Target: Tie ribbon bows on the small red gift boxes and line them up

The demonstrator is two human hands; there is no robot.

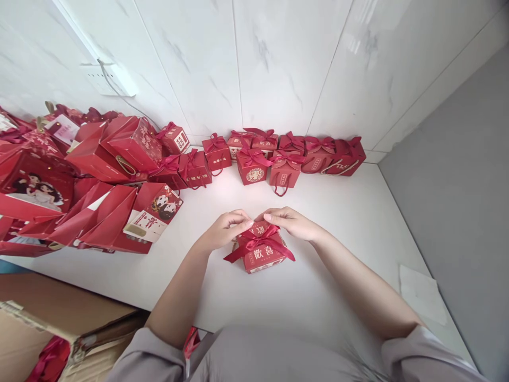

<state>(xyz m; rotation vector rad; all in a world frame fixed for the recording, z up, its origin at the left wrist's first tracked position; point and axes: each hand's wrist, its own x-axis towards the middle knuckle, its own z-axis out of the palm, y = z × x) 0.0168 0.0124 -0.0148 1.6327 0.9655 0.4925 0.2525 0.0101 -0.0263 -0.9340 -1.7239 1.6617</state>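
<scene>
A small red gift box (262,254) with gold-white Chinese characters stands on the white table in front of me. A dark red ribbon (258,241) is tied in a bow across its top, its tails hanging to both sides. My left hand (226,228) is closed at the box's far left top edge, thumb against the fingers. From the right, my right hand (292,222) reaches over the far top edge, its fingers bent together and its thumb near the left thumb. Both hands touch the box, and some fingertips are hidden behind it.
Behind, a row of ribboned red boxes (254,172) lines the tiled wall (278,63). Red paper bags and boxes (99,212) are heaped at left. An open cardboard carton (67,307) stands at lower left. A grey panel (457,185) borders the table (350,233) at right.
</scene>
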